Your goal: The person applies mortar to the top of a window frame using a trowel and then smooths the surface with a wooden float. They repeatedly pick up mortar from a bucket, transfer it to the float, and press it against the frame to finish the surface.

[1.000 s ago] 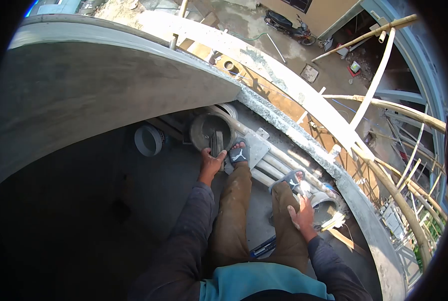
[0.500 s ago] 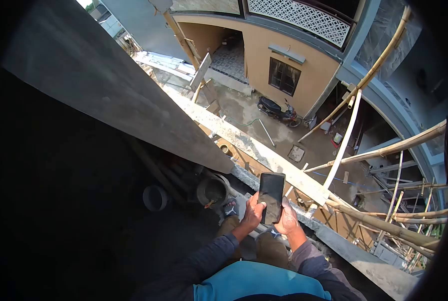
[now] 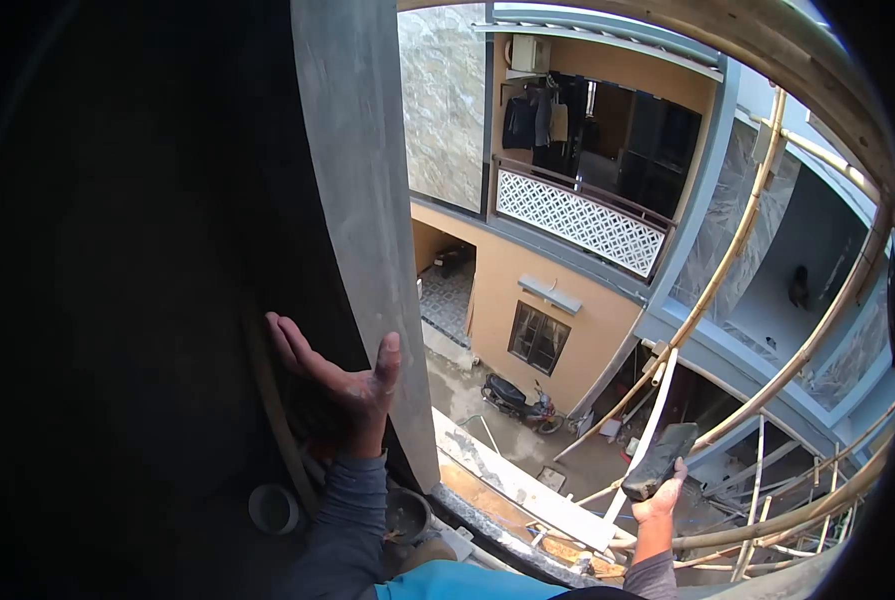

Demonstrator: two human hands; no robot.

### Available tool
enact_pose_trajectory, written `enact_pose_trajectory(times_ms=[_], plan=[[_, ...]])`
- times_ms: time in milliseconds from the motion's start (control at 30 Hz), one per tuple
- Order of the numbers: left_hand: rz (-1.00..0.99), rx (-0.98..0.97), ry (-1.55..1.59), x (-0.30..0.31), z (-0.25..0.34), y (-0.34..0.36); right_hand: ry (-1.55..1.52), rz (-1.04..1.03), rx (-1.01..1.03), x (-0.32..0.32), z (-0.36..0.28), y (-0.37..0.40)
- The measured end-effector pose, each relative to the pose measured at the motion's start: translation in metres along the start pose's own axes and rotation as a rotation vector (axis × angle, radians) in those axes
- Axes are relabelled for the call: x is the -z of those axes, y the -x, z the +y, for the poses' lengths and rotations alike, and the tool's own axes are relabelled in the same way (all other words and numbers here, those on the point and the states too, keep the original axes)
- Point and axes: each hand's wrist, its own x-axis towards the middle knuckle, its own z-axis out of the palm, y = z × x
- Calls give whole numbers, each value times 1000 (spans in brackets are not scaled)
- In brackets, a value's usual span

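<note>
My left hand [image 3: 352, 385] is raised with fingers and thumb spread, holding nothing. Its thumb overlaps the edge of the grey concrete column [image 3: 367, 230] in this view. Off to the right, my right hand [image 3: 659, 498] grips a black phone [image 3: 661, 462], tilted with its upper end away from me. The phone is out over the drop beside the scaffold, in front of a pale pole.
Below my left arm stand a bucket [image 3: 273, 510] and a second bucket [image 3: 405, 514]. A plank [image 3: 537, 485] runs along the ledge. Bamboo poles [image 3: 722, 265] cross the right side. A motorcycle [image 3: 517, 398] is parked in the yard far below.
My left hand has let go of the phone and moved left and up, opening. My right hand has carried the phone to the right. The view has tilted up toward the balcony.
</note>
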Motion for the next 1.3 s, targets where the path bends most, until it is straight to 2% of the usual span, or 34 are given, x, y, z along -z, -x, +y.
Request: enact_pose_trajectory(times_ms=[33, 100, 133, 167, 200, 233, 267, 300, 333, 367, 433, 467, 500, 533, 567, 600, 633, 700, 733, 800, 833, 900, 1000, 1067, 1133, 1200, 1267, 1300], plan=[[46, -11, 37, -7, -11, -25, -98, 36, 135, -4, -25, -1], [-25, -6, 236, -28, -27, -66, -24, 49, 460, -1, -84, -1], [13, -29, 290, -36, -32, -80, -72, 154, 646, -22, -111, 13], [-102, -9, 329, -44, -36, -86, 54, 355, 873, -50, -139, 33], [-222, 3, 367, -54, -36, -90, 158, 331, 1096, -59, -166, 49], [-212, 19, 400, -63, -36, -91, 156, 325, 1235, -71, -195, 65], [-207, 38, 433, -71, -35, -87, 163, 416, 1374, -79, -222, 76], [-162, 41, 440, -78, -36, -84, 561, 512, 1674, -76, -251, 88], [-122, 50, 442, -86, -36, -80, 652, 459, 1975, -84, -285, 99], [-109, 39, 490, -89, -32, -80, 439, 342, 1858, -144, -290, 152], [-106, 99, 257, -87, -26, -81, 501, 256, 2078, -210, -316, 205], [-102, 87, 292, -90, -28, -79, 493, 210, 2121, -245, -323, 234], [-115, 118, 244, -93, -32, -77, 646, 279, 2137, -271, -334, 258], [-129, 151, 193, -96, -32, -77, 854, 507, 2256, -305, -332, 289], [-151, 168, 211, -87, -25, -80, 947, 506, 2428, -333, -344, 303], [-150, 160, 235, -87, -25, -80, 1035, 730, 2555, -360, -354, 317], [-143, 159, 189, -88, -27, -78, 1265, 978, 2671, -379, -383, 319], [-146, 188, 160, -88, -25, -79, 1561, 1007, 2695, -420, -396, 340], [-152, 185, 175, -87, -24, -80, 1572, 1027, 2691, -438, -394, 347], [-134, 184, 194, -86, -24, -80, 1560, 964, 2950, -474, -379, 354], [-138, 187, 204, -84, -23, -81, 1571, 974, 2952, -487, -372, 354], [-188, 219, 102, -80, -20, -83, 1454, 517, 3018, -509, -358, 350], [-193, 200, 141, -77, -20, -85, 1470, 585, 3078, -529, -337, 342], [-225, 215, 90, -69, -17, -87, 1480, 678, 3042, -531, -334, 333], [-251, 228, 41, -70, -15, -88, 1431, 805, 3148, -528, -337, 332], [-185, 184, -57, -74, -19, -84, 1609, 907, 2305, -514, -357, 353], [-191, 182, -55, -75, -19, -84, 1522, 784, 2355, -480, -424, 357], [-193, 187, -56, -74, -16, -84, 1524, 799, 2360, -467, -445, 359]])
